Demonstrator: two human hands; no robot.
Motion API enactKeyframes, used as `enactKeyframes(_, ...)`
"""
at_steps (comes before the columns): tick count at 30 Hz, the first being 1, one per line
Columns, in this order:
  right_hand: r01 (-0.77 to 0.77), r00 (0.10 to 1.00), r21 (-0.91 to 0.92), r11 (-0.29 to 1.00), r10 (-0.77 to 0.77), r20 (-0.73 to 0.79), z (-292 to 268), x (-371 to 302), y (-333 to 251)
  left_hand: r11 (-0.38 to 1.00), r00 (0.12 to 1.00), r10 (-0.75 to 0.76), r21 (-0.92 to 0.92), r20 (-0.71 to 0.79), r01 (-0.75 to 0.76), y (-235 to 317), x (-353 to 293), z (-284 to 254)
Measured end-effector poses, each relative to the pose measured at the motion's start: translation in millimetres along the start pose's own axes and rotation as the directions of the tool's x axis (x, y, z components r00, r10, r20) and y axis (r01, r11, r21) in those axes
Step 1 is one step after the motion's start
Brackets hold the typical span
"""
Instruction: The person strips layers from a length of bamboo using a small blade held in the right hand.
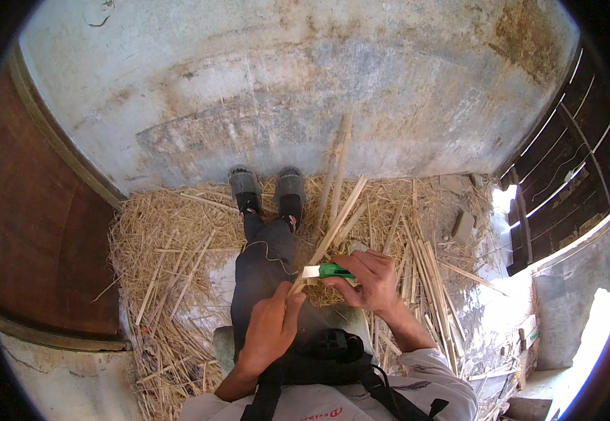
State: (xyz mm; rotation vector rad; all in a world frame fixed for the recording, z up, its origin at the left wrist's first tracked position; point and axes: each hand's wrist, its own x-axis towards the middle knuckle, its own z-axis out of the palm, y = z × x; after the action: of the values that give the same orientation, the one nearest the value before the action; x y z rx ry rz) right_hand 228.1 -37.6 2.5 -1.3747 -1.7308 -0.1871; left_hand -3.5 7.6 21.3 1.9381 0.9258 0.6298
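Observation:
My left hand (270, 328) is closed around the lower end of a long, pale bamboo strip (341, 214), which slants away up and to the right over my leg. In my right hand (371, 282) is a green-handled utility knife (334, 271). Its bright, wide blade points left and lies against or just over the strip, right above my left fingers; exact contact is hard to tell. A thin string (266, 251) loops over my dark trousers near the strip.
Straw and shavings (172, 210) cover the floor. Split bamboo strips (428, 281) lie to my right, others (179, 274) to my left. Two poles (336, 161) lean on the wall (284, 91) ahead. A brick-like block (463, 227) sits at right, beside a slatted dark gate (564, 154).

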Motion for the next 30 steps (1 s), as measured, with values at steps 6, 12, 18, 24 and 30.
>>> enactKeyframes(6, 0.004, 1.0, -0.025, 1.0, -0.005, -0.016, -1, 3, 1, 1.0, 1.0, -0.023, 0.006, 0.01, 0.023, 2, -1, 1)
enactKeyframes(12, -0.053, 0.998, -0.067, 0.996, 0.05, -0.04, -4, 0, 15, 0.999, 1.0, -0.031, 0.035, 0.006, 0.03, -2, -7, 4)
enactKeyframes(18, -0.337, 0.898, -0.176, 0.925, 0.259, -0.355, -21, 3, 66, 0.994, 0.988, -0.108, 0.044, 0.11, 0.104, -14, -21, 7)
enactKeyframes(24, -0.445, 0.845, -0.057, 0.894, 0.398, -0.358, -40, 1, 76, 0.992, 0.981, -0.109, -0.048, 0.162, 0.118, -30, -25, 8)
enactKeyframes(30, -0.164, 0.985, 0.012, 0.986, 0.165, -0.059, -6, -23, 29, 0.978, 0.992, -0.039, -0.199, 0.118, 0.062, -27, -7, 8)
